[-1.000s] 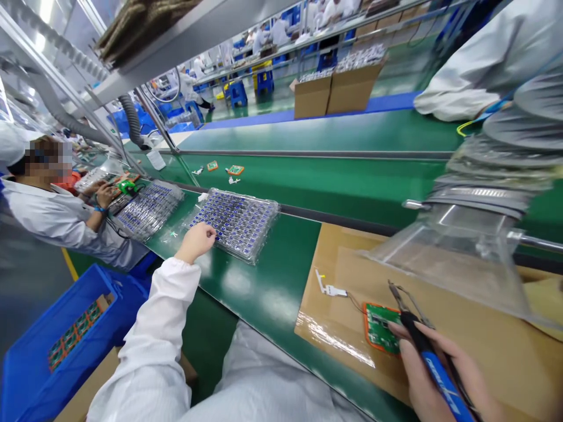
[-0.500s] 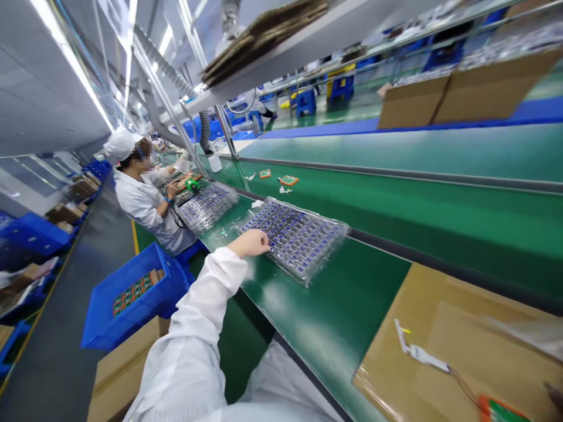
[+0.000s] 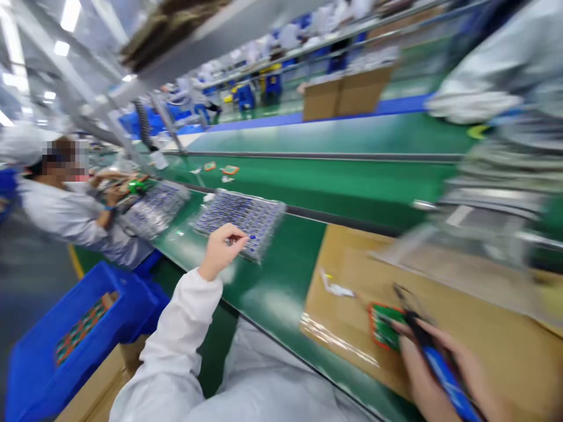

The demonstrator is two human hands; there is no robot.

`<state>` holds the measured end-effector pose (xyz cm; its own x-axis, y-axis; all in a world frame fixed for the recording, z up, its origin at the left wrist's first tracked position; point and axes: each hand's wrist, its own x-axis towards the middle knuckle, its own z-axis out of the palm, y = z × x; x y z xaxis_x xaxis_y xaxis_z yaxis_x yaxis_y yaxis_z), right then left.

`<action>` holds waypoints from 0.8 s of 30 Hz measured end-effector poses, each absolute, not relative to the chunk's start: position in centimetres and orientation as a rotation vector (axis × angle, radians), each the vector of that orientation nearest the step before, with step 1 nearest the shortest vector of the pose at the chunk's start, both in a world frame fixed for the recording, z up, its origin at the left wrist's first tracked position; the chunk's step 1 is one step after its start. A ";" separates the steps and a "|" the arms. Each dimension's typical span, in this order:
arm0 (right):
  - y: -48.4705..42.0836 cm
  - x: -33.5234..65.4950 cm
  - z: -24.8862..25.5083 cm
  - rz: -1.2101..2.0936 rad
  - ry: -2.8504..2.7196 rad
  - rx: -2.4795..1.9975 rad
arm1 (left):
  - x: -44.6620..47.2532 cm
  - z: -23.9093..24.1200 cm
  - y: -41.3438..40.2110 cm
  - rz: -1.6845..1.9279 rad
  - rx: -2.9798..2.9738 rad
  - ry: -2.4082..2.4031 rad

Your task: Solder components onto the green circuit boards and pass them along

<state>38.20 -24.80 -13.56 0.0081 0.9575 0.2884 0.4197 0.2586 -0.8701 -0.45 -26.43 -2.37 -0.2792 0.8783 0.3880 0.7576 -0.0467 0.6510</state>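
My left hand (image 3: 223, 248) is in a pinch above the near edge of a clear plastic tray (image 3: 268, 212) filled with rows of small blue-and-silver parts. A small blue part (image 3: 252, 237) shows at its fingertips. At the lower right, my right hand (image 3: 416, 357) is closed round a blue-and-black pointed hand tool (image 3: 444, 372); blur hides its exact kind. Its fingers also reach the edge of a green circuit board (image 3: 383, 326) with an orange rim. To the left of that board lies a white connector piece (image 3: 341, 291) with a thin wire.
The board rests on a brown cardboard sheet (image 3: 325, 310) on the green bench (image 3: 264, 293). A co-worker (image 3: 65, 205) sits at the left beside another tray (image 3: 156, 208). A blue bin (image 3: 39, 363) holds boards. A clear plastic bag (image 3: 466, 258) and another person's sleeve (image 3: 497, 70) are at the right.
The view has swung right, bringing my right hand with the tool and another person's sleeve into sight. My left hand has lifted slightly from the tray with the small part.
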 end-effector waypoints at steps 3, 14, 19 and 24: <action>-25.9 39.0 -13.5 0.714 -1.536 -1.321 | 5.5 -5.2 -25.0 1.711 1.337 1.482; -26.6 36.9 -9.8 1.002 -1.159 -1.203 | 19.2 -7.8 -23.6 0.789 1.160 1.157; -26.3 36.2 -9.5 1.128 -1.068 -1.147 | 19.8 -7.7 -23.9 0.784 1.361 1.211; -25.8 36.1 -9.2 1.164 -1.046 -1.165 | 19.9 -7.0 -24.1 0.850 1.579 1.200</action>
<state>36.11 -25.82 -9.16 0.1176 0.9930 0.0096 -0.1152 0.0233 -0.9931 19.91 -24.11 -7.01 0.2780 0.9605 -0.0148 0.3047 -0.0736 0.9496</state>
